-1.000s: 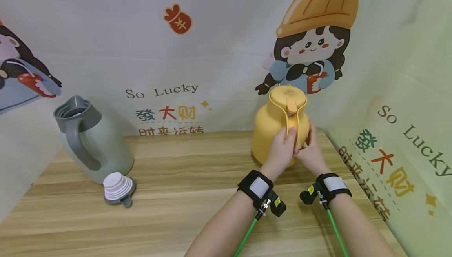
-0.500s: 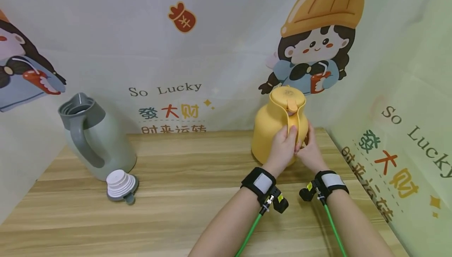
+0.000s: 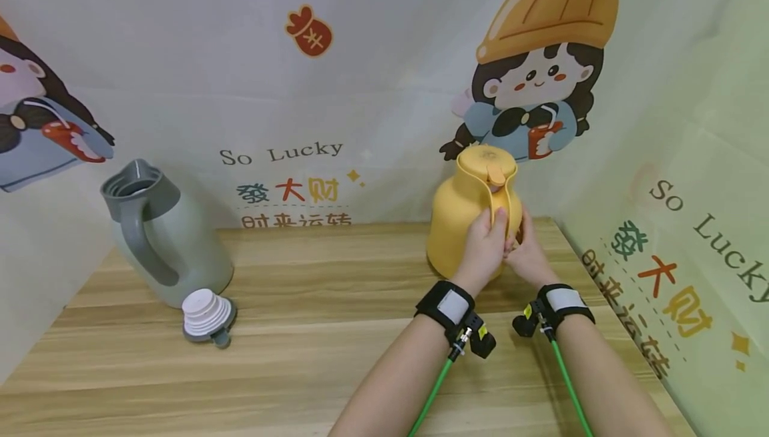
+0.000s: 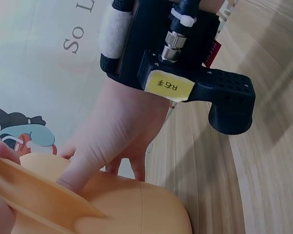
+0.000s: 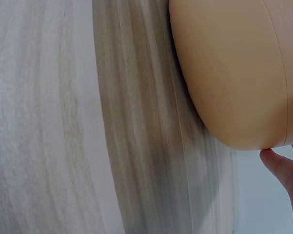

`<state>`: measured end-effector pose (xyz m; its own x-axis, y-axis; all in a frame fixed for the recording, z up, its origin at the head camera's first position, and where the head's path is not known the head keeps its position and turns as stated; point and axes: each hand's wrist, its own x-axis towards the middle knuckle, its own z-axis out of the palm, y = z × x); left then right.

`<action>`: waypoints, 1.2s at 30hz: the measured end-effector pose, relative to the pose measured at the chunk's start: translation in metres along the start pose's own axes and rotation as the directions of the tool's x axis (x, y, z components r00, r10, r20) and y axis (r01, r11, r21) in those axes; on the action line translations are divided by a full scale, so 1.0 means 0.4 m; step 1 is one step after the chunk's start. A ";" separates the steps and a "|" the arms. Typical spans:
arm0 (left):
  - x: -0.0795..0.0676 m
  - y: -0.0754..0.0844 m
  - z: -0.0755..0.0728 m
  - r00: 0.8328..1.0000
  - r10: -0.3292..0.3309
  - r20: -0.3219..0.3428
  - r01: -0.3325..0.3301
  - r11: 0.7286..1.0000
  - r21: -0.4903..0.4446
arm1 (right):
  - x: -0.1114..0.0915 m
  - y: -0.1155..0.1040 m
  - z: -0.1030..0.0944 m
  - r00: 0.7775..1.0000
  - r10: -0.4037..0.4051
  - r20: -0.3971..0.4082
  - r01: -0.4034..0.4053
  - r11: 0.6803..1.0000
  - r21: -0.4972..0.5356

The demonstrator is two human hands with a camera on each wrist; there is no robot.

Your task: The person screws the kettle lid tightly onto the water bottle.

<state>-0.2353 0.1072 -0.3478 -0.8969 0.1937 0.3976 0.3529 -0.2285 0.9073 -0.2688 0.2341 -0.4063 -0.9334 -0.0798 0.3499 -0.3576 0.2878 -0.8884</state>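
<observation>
The yellow jug point(image 3: 450, 223) stands upright on the right part of the counter point(image 3: 312, 370), so its long axis is vertical, and its handle point(image 4: 36, 197) is turned toward the person. I judge that any move from here depends on this relation: the handle comes first to the left hand point(image 3: 482, 242), and the jug body is just beyond that grip. The grip of the left hand is closed around the handle, with the thumb on one side and a fingertip on the other. The right hand point(image 3: 530, 255) touches the right side of the body, so from it the jug lies to the left; this hand is spread wide and does not hold the handle. The left hand is therefore the nearer one to the handle, though both hands are almost together. The head view shows the lid point(image 3: 488, 160) on top, but hides most of the fingers. The left wrist view shows what it hides: the right thumb lying near the handle, the other fingers reaching toward the far side, where I cannot tell how their ends bend. Only the right wrist view looks closely at the base, which seems to rest on the counter, and at a fingertip point(image 5: 267, 156) touching the jug wall.
</observation>
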 end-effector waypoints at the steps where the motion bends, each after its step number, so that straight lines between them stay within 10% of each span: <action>1: -0.002 0.004 -0.003 1.000 0.001 -0.004 -0.001 1.000 0.007 | 0.001 -0.001 0.002 1.000 -0.001 0.001 0.001 1.000 -0.001; 16: -0.002 -0.057 -0.042 0.998 0.019 0.061 -0.030 0.982 0.185 | -0.010 0.004 0.020 0.999 0.013 0.035 -0.014 0.998 0.053; 28: -0.063 -0.074 -0.071 0.965 0.077 0.251 -0.176 0.900 0.399 | -0.084 0.049 0.026 0.991 0.125 -0.050 -0.128 0.989 -0.073; 36: -0.120 -0.076 -0.131 0.971 0.018 0.237 -0.123 0.890 0.439 | -0.141 0.002 0.085 0.968 0.243 -0.064 -0.251 0.939 -0.236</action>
<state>-0.2170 0.0549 -0.4016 -0.8018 0.4098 0.4350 0.5418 0.1915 0.8184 -0.2177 0.2065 -0.4368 -0.9884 0.0539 0.1418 -0.0940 0.5155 -0.8517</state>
